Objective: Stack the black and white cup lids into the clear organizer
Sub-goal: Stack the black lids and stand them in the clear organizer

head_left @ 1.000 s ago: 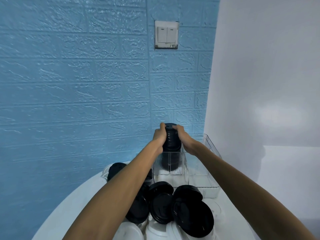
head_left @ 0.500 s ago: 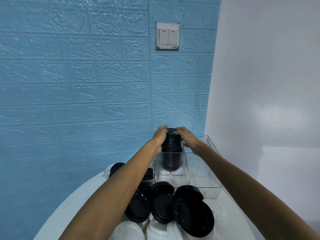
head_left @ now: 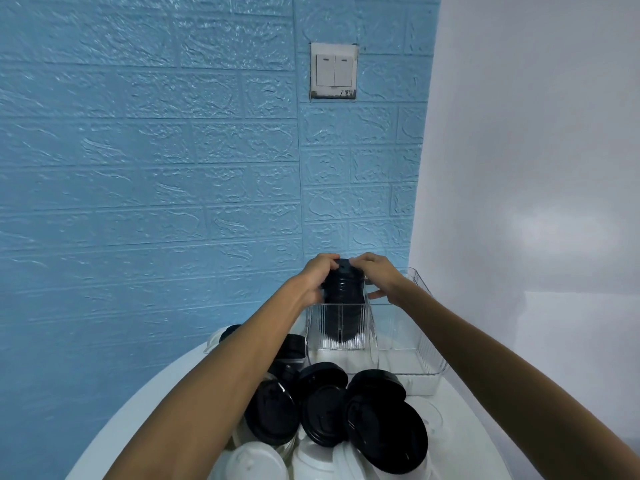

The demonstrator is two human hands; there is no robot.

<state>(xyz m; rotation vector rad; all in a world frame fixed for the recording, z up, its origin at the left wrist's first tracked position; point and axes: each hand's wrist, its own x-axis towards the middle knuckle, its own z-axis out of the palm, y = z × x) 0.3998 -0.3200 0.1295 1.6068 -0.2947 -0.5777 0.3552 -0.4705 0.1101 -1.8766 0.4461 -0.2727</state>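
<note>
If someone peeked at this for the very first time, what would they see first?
Probably the two hands, left hand and right hand, gripping a tall stack of black lids that stands in the left part of the clear organizer, in the middle of the picture. Next, the pile of loose black lids and white lids on the white table just in front. Behind it all is a bright blue brick wall with a white switch.

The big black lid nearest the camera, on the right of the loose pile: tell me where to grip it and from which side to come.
Pinch the big black lid at its rim on the near-right edge, coming from the right and above. It lies tilted on the white lids, so that edge looks raised and free, while another black lid crowds its left side. Both hands are busy at the stack.
</note>
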